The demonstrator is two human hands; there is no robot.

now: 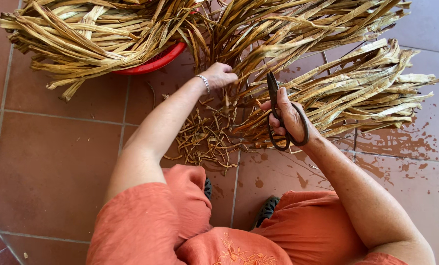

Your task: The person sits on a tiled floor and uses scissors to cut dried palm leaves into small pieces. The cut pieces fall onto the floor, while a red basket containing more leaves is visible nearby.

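My left hand (219, 75), with a thin bracelet at the wrist, is closed around the lower ends of a bundle of long dried tan leaf strips (278, 34) that fan up and to the right. My right hand (290, 118) grips a pair of dark metal scissors (274, 93), blades pointing up and shut, just right of the bundle's base. A heap of short cut trimmings (204, 137) lies on the floor below my left hand.
A red basin (155, 61) at top left is heaped with more dried strips (92, 34). Another spread of strips (371, 88) lies at right. The floor is reddish-brown tile (48, 162), wet at right (391, 142). My knees in orange cloth and dark sandals (266, 211) are at bottom.
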